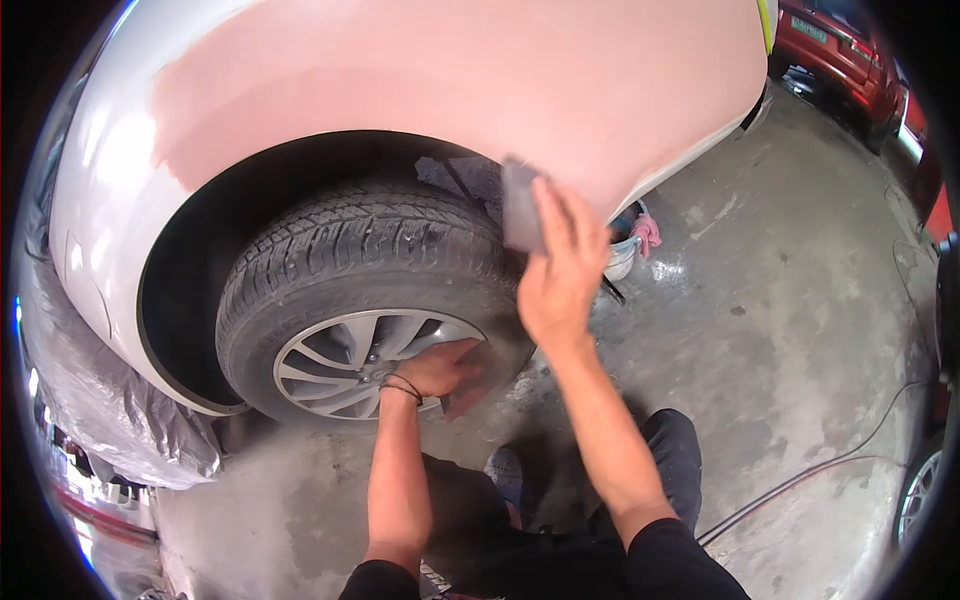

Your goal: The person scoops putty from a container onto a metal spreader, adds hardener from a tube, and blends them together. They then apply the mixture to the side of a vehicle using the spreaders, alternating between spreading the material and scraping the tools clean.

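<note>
My right hand (565, 275) grips a flat grey piece of sandpaper (522, 205) at the rear edge of the wheel arch, its fingers over the sheet. The car's fender panel (450, 80) is matte pink around the arch and glossy white toward the left. My left hand (435, 370), with a dark band at the wrist, is in front of the wheel's alloy rim (345, 340). Its fingers are closed on a reddish-brown flat sheet (470, 385), smeared by motion. The black tire (370, 240) stands under the arch.
A white bucket (620, 262) with a pink cloth (648, 232) over its rim stands behind the wheel. Hoses (770, 495) cross the concrete floor (760, 330) at right. Silvery plastic sheeting (130, 400) hangs at left. A red vehicle (840, 60) is parked at upper right.
</note>
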Available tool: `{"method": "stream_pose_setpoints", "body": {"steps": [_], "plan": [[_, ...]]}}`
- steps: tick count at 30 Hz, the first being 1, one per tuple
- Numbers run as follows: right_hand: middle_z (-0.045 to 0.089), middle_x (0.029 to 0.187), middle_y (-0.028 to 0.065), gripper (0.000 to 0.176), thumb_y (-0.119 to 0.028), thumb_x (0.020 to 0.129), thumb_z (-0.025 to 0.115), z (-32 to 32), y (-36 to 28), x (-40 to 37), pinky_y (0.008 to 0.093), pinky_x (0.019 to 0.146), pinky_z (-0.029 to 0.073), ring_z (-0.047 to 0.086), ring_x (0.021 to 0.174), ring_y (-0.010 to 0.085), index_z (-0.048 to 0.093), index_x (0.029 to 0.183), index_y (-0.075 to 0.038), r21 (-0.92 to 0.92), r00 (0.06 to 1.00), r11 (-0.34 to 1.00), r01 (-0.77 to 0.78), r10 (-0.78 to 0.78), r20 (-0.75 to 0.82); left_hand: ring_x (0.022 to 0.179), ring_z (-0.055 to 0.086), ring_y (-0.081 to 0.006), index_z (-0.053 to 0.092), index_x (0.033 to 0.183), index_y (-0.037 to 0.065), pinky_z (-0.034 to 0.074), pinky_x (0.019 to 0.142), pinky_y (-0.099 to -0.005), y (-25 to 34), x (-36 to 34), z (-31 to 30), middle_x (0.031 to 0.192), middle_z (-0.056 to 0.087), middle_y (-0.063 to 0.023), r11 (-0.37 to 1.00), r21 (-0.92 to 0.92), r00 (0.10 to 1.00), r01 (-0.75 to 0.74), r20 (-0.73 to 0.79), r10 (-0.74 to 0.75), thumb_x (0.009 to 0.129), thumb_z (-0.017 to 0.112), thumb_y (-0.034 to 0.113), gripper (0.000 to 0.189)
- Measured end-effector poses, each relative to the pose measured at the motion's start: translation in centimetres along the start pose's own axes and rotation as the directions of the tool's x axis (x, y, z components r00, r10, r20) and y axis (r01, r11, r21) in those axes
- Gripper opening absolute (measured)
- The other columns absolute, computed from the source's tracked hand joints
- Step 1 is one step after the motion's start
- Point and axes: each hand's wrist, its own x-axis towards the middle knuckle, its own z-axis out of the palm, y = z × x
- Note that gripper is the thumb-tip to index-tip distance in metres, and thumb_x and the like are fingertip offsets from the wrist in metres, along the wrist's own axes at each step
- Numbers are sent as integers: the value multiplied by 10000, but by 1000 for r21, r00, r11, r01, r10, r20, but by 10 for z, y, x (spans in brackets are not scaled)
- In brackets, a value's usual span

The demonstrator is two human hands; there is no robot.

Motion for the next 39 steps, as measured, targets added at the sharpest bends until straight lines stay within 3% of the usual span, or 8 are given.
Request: {"method": "stream_pose_setpoints", "body": {"steps": [11, 18, 25, 27, 31, 34, 37, 39], "plan": [[669, 1430, 201, 511, 3, 1041, 543, -25, 56, 149, 465, 1182, 472, 638, 1315, 381, 664, 1519, -133, 112, 982, 976, -188, 184, 52, 1342, 659, -402, 546, 1580, 43, 506, 1123, -432, 1, 0, -3, 1466, 673, -263, 999, -25, 999, -27, -38, 26, 1015, 727, 347, 666], [627, 1425, 188, 758, 121, 824, 550, 13, 10, 51, 544, 1184, 411, 553, 1347, 437, 664, 1512, -174, 25, 998, 1000, 8, -7, -69, 1361, 648, -402, 543, 1592, 67, 500, 1136, -442, 6, 0, -5, 1482, 664, -263, 1000, -19, 999, 1, -45, -2, 1010, 727, 349, 673], [574, 1516, 110, 775, 75, 827, 632, 15, -27, -42, 543, 1199, 351, 525, 1428, 368, 631, 1550, -207, -29, 990, 999, -43, 47, 135, 1292, 692, -396, 578, 1571, 97, 514, 1104, -462, 35, 4, -7, 1425, 707, -249, 998, -59, 996, 15, -92, -20, 1003, 743, 388, 660], [568, 1528, 133, 712, 71, 863, 630, -7, -22, -45, 517, 1221, 358, 533, 1431, 355, 630, 1536, -162, 118, 984, 989, -89, 69, 163, 1231, 723, -319, 580, 1539, 22, 531, 1068, -408, 38, -1, -1, 1371, 751, -190, 960, -273, 983, -61, -181, 11, 1031, 744, 279, 592], [591, 1514, 158, 418, -27, 1085, 573, -73, -4, -51, 376, 1223, 388, 575, 1400, 279, 579, 1502, -52, 472, 896, 762, -443, 392, 210, 1223, 705, -229, 604, 1495, -10, 545, 1059, -371, 70, 2, 20, 1326, 747, -102, 587, -705, 873, -399, -487, 10, 1060, 701, 111, 461], [544, 1558, 226, 440, 15, 1095, 476, -104, 4, -74, 488, 1267, 378, 551, 1473, 379, 515, 1525, -67, 584, 882, 664, -468, 393, 260, 1243, 697, -231, 605, 1498, 60, 555, 1067, -456, 118, 8, 30, 1364, 720, -79, 46, -837, 812, -545, -540, -221, 1082, 662, 133, 426], [538, 1545, 262, 463, 66, 1061, 487, -104, 7, -79, 557, 1261, 383, 527, 1489, 446, 494, 1506, -66, 637, 959, 767, -75, -118, 256, 1260, 690, -241, 595, 1476, 100, 560, 1058, -544, 149, 0, 26, 1391, 691, -60, -289, -803, 844, -521, -434, -315, 1101, 626, 163, 382], [534, 1526, 268, 582, 184, 935, 555, -107, 3, -92, 608, 1239, 408, 516, 1485, 493, 545, 1452, -83, 572, 931, 818, -68, -153, 331, 1271, 687, -256, 585, 1459, 112, 555, 1055, -587, 153, 1, 28, 1404, 676, -58, -345, -810, 872, -474, -378, -310, 1109, 609, 191, 359]]}}
